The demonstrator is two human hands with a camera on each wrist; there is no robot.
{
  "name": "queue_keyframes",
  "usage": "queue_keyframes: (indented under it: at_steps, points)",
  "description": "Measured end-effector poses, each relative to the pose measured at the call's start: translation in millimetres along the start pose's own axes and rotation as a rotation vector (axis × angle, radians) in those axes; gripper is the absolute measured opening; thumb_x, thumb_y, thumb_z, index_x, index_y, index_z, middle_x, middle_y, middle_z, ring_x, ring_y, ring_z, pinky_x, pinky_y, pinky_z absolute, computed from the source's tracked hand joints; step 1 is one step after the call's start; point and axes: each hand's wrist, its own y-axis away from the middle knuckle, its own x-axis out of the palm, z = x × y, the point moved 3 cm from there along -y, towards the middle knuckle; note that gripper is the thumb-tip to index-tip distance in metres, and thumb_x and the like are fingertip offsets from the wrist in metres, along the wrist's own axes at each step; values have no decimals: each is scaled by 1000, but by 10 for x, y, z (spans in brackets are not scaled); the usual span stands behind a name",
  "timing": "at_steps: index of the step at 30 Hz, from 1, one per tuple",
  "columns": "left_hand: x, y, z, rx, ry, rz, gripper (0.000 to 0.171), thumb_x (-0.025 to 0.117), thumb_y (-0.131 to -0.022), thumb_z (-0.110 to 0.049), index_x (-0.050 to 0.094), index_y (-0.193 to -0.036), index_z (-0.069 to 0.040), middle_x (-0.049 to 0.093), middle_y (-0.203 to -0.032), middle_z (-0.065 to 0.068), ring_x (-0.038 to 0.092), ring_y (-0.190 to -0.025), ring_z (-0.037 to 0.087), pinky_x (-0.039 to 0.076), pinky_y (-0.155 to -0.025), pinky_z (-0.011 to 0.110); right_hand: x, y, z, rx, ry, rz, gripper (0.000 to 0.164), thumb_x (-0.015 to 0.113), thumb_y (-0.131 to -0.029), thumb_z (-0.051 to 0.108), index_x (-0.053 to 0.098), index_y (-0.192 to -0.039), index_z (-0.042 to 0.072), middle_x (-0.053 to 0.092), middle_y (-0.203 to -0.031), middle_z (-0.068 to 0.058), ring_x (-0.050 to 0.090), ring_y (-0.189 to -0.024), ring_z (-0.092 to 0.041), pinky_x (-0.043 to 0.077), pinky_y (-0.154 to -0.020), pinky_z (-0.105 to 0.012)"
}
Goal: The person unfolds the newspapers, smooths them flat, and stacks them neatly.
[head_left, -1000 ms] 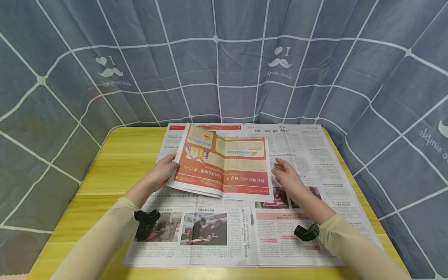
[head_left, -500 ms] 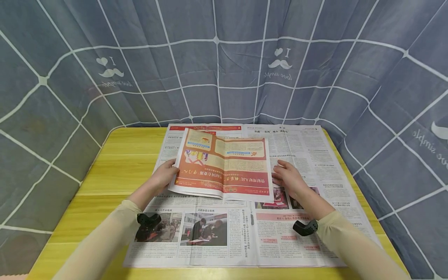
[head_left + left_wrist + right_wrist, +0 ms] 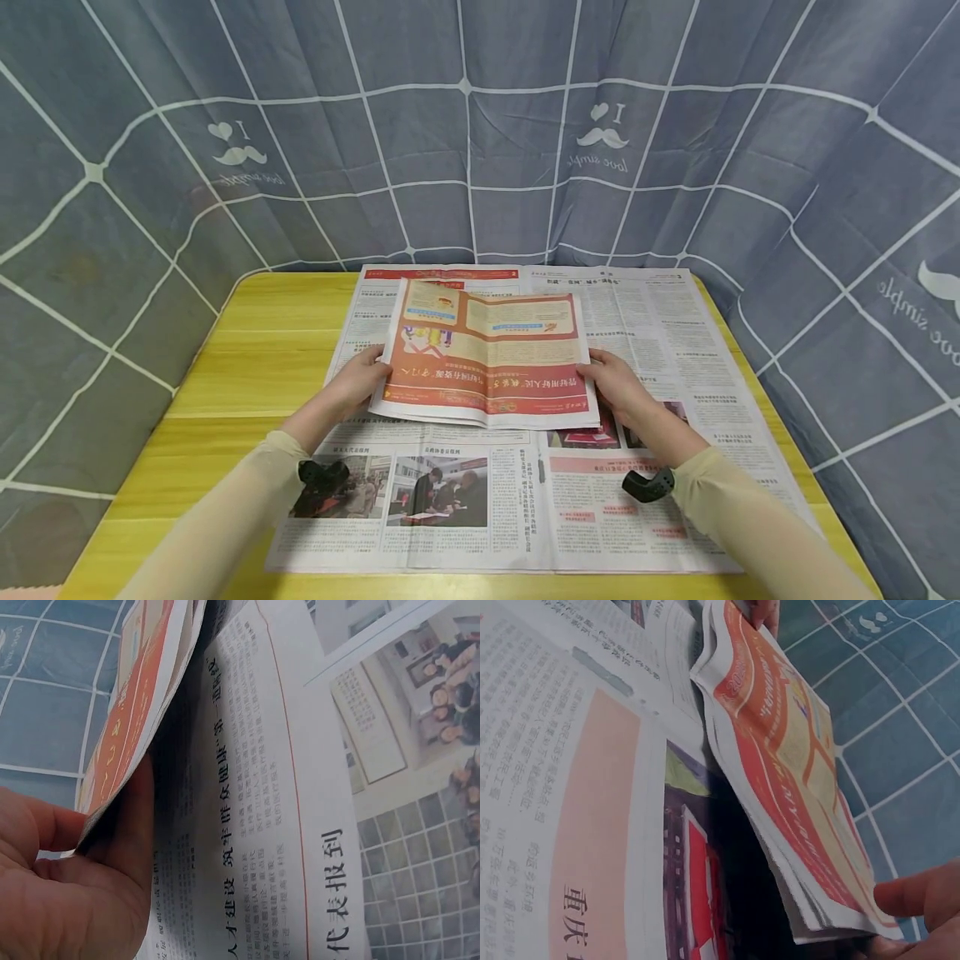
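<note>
A folded newspaper (image 3: 487, 354) with a red and cream printed page faces up between both hands, a crease running down its middle. My left hand (image 3: 358, 379) pinches its left edge; the left wrist view shows the thumb on top and fingers (image 3: 135, 825) underneath. At the opposite edge my right hand (image 3: 618, 385) grips with the thumb (image 3: 907, 895) over the page and fingers below, partly hidden. In the right wrist view the layered near edge stands raised, with dark shadow under it. Beneath lies a large spread newspaper (image 3: 450, 554) with printed photos.
The spread newspaper covers much of a yellow wood-grain table (image 3: 247, 350). A grey curtain (image 3: 510, 133) with white grid lines hangs around the back and both sides. Black wrist cameras (image 3: 324, 477) are worn on both wrists.
My right hand has moved left from beside the folded newspaper and now grips its right edge. The newspaper has shifted slightly right, and its left part has come down flatter.
</note>
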Motion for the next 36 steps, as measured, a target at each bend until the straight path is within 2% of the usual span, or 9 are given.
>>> queue_keyframes:
  at_steps: [8, 12, 17, 20, 22, 27, 31, 36]
  points:
    - [100, 66, 29, 13, -3, 94, 52, 39, -110, -9, 24, -159, 0, 64, -123, 25, 71, -100, 28, 60, -80, 44, -118, 42, -36, -34, 174, -94, 62, 54, -104, 15, 30, -159, 0, 56, -136, -25, 67, -95, -23, 55, -75, -33]
    - [167, 106, 26, 12, -42, 122, 57, 44, -109, -7, 19, -160, 2, 66, -124, 24, 71, -101, 29, 61, -79, 44, -225, 109, -70, -36, 216, -120, 61, 54, -105, 19, 32, -159, 3, 57, -135, -24, 67, -95, -25, 56, -75, -35]
    - [249, 157, 15, 22, -119, 140, 66, 48, -108, -5, 11, -162, 3, 69, -119, 22, 72, -98, 29, 60, -78, 42, -315, 186, -113, -54, 253, -127, 58, 54, -106, 18, 34, -157, 0, 56, -137, -24, 65, -100, -25, 53, -80, -34]
    - [291, 171, 19, 35, -129, 142, 71, 49, -107, -4, 6, -163, 1, 71, -115, 21, 73, -92, 26, 60, -75, 40, -340, 213, -138, -58, 257, -117, 58, 52, -107, 17, 32, -158, -1, 56, -137, -25, 66, -100, -25, 53, -80, -34]
    - [302, 177, 21, 36, -153, 127, 76, 49, -107, -5, -1, -164, -2, 72, -110, 19, 70, -79, 22, 58, -68, 37, -345, 224, -151, -54, 254, -118, 58, 52, -107, 18, 32, -158, -1, 57, -135, -24, 67, -98, -24, 55, -78, -34]
    - [316, 195, 20, 37, -224, 88, 81, 50, -108, -10, -8, -165, -9, 72, -95, 12, 51, -55, 18, 44, -55, 33, -333, 237, -166, -53, 239, -112, 58, 51, -107, 18, 31, -159, 0, 60, -130, -24, 69, -92, -21, 57, -73, -34]
    - [317, 204, 32, 43, -234, 80, 79, 49, -108, -10, -5, -165, -10, 71, -97, 12, 57, -60, 19, 48, -58, 34, -330, 221, -200, -52, 225, -101, 57, 51, -108, 17, 31, -158, 0, 62, -128, -24, 70, -91, -21, 57, -72, -34]
    - [314, 215, 50, 41, -212, 71, 74, 47, -109, -10, -1, -166, -10, 70, -110, 16, 70, -82, 23, 57, -68, 38, -330, 211, -219, -53, 216, -98, 57, 51, -107, 16, 31, -158, -1, 63, -126, -24, 70, -91, -21, 57, -72, -34]
